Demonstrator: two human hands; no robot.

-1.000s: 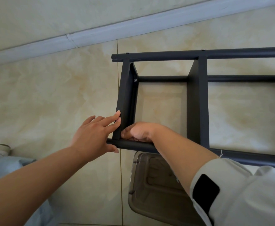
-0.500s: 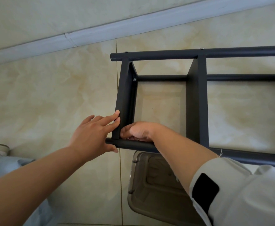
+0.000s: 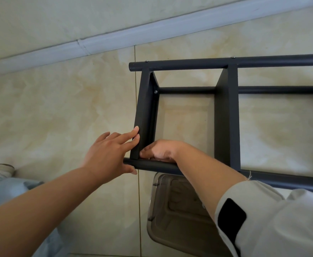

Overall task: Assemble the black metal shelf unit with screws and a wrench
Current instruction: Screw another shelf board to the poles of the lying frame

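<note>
Centre-right of the frame: black metal shelf unit lay on its side on the beige marbled floor tiles, with long round tubes running left-right and flat shelf panels crossing between them. Upper tube carried two small silver screw heads along its top; a third screw sat inside the end panel's upper corner.

Left hand sat at lower centre, fingers straight, fingertips pressed flat against the outer face of the leftmost shelf panel, thumb under the end of the near black tube. Nothing gripped, hand flat.

Right hand reached inside the frame just right of that panel, fingers curled at the panel-to-tube joint, wrist resting on the near tube. Couldn't tell what it pinched, if anything; fingertips were hidden behind the panel edge.

Lower centre, below the near tube: clear grey plastic tray on the floor, partly covered by the right forearm and a light grey sleeve with a black patch.

Upper left: white skirting strip ran diagonally along the wall base. Left edge: light blue fabric, partly cut off.
</note>
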